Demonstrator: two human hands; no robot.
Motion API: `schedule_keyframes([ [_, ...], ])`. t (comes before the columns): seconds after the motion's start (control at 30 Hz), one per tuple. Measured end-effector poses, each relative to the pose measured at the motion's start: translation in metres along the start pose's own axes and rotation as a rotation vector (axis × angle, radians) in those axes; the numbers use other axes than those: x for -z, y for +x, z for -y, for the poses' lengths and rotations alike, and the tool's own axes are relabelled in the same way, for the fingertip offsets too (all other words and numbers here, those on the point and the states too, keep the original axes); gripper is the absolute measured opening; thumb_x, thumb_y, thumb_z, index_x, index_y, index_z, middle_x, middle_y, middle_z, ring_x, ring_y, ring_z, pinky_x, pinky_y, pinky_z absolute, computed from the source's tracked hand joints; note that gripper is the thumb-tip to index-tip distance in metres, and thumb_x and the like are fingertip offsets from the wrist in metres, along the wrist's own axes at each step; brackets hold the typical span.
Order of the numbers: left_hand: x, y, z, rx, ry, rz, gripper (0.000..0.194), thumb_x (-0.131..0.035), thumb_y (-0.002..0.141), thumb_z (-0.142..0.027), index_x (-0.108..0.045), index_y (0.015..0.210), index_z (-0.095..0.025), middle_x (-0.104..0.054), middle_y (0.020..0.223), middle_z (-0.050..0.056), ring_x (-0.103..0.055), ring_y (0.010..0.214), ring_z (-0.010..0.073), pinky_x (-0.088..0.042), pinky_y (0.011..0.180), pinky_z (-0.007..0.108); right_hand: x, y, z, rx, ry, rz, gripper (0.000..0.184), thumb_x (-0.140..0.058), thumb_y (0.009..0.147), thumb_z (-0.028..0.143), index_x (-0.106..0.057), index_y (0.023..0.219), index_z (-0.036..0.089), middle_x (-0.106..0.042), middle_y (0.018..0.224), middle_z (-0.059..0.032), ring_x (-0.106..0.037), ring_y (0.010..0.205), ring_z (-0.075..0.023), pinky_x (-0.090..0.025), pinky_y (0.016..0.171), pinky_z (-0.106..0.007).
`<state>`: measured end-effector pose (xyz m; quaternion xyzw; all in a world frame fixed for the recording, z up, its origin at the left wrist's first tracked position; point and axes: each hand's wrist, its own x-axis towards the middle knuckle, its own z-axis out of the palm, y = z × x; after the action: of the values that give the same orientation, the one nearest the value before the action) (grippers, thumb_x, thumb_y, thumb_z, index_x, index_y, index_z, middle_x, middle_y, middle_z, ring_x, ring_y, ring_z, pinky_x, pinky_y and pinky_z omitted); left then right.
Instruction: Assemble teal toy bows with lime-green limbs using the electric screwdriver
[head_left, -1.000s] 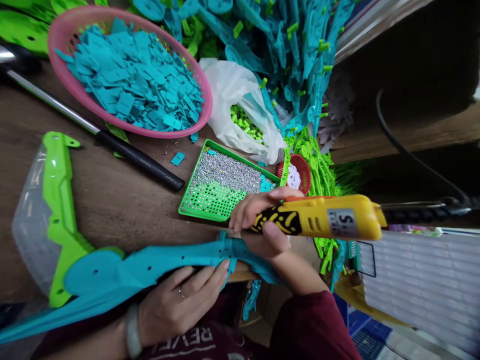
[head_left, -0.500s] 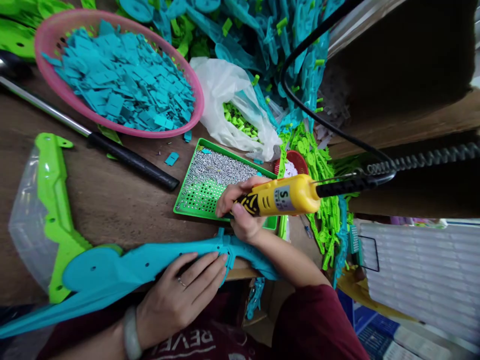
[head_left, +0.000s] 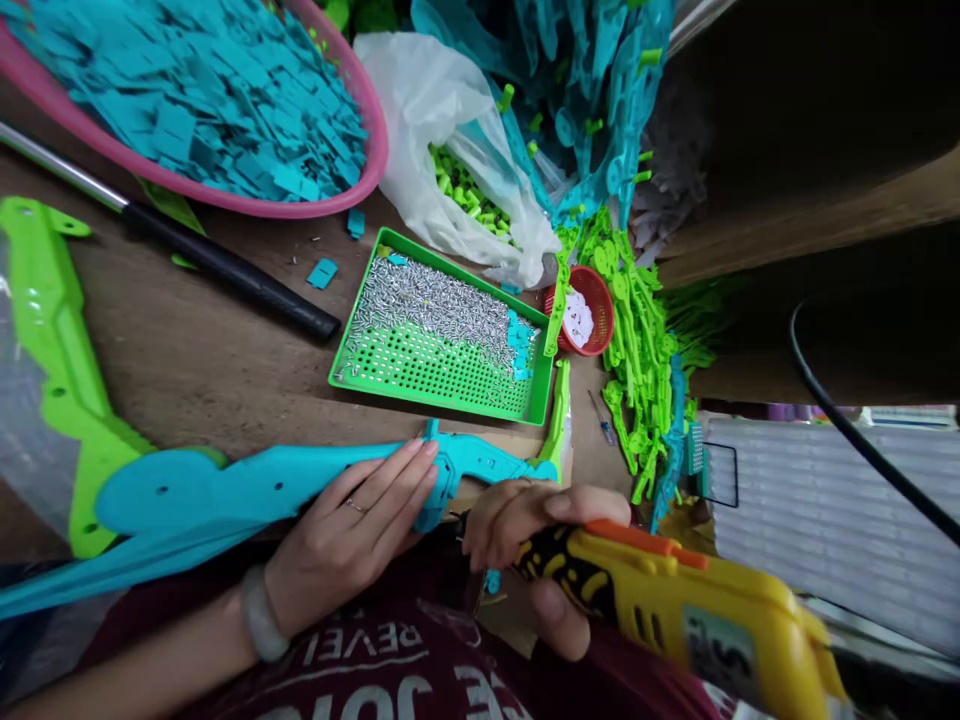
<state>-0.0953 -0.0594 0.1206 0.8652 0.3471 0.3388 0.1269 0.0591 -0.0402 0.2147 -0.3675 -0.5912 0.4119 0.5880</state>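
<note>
My left hand (head_left: pixel 360 510), with a ring and a grey bangle, lies over a long blue plastic shell (head_left: pixel 247 480), its fingers together across the top and its thumb mostly hidden. The shell joins a green plastic arm (head_left: pixel 56 370) at the left. In my right hand (head_left: pixel 532 540) is a yellow and black electric screwdriver (head_left: pixel 690 610) with an orange lever, held closed around its front end. Its dark tip points left, close to the shell's lower edge; whether it touches cannot be made out. Behind the shell stands a green perforated tray (head_left: pixel 442 385) of silver screws.
A pink basket (head_left: pixel 375 130) of small blue pieces stands at upper left, near a black-handled rod (head_left: pixel 232 270). A white bag (head_left: pixel 420 80) of green plugs and a red basket (head_left: pixel 606 320) lie beyond the tray. Green parts (head_left: pixel 637 350) pile at right. A black cable (head_left: pixel 862 440) hangs at far right.
The screwdriver in my right hand has come down from over the tray toward my body, beside the shell's lower edge. My left hand stays on the shell. The view has shifted.
</note>
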Motion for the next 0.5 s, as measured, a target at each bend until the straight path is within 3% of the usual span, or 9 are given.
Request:
schedule_keyframes([
  [0.17,-0.001,-0.003,0.001,-0.024,0.01,0.017,0.039,-0.052,0.1,-0.022,-0.057,0.132,-0.002,-0.053,0.145,0.021,-0.049,0.136,0.0326,-0.039,0.108,0.045,0.0,-0.019,-0.032,0.131,0.039,0.049,0.04,-0.062,0.086,0.035,-0.049,0.122,0.026,-0.05,0.057,0.0084,-0.052,0.041,-0.0101,-0.047,0.039,-0.021],
  [0.3,-0.001,-0.003,0.001,-0.06,0.058,0.014,0.037,-0.048,0.101,-0.019,-0.056,0.131,0.0,-0.053,0.144,0.022,-0.049,0.136,0.0344,-0.041,0.106,0.046,0.011,-0.021,-0.045,0.17,0.084,0.306,0.05,-0.071,0.08,0.043,-0.046,0.121,0.029,-0.053,0.056,0.0094,-0.055,0.043,-0.0108,-0.048,0.042,-0.021],
  [0.43,-0.001,-0.003,0.0,-0.065,0.084,-0.015,0.036,-0.044,0.101,-0.012,-0.056,0.131,0.003,-0.053,0.143,0.024,-0.049,0.135,0.036,-0.041,0.105,0.047,0.025,-0.018,-0.04,0.012,-0.039,0.553,0.044,-0.077,0.073,0.052,-0.048,0.097,0.029,-0.054,0.056,0.0095,-0.057,0.044,-0.0102,-0.05,0.045,-0.021],
  [0.5,-0.003,-0.002,-0.002,-0.057,0.081,-0.022,0.036,-0.042,0.101,-0.012,-0.056,0.131,0.003,-0.053,0.143,0.023,-0.048,0.136,0.0354,-0.041,0.106,0.047,0.028,-0.008,-0.037,-0.144,-0.148,0.567,0.044,-0.075,0.073,0.058,-0.048,0.09,0.028,-0.051,0.053,0.0094,-0.056,0.042,-0.0107,-0.049,0.043,-0.022],
])
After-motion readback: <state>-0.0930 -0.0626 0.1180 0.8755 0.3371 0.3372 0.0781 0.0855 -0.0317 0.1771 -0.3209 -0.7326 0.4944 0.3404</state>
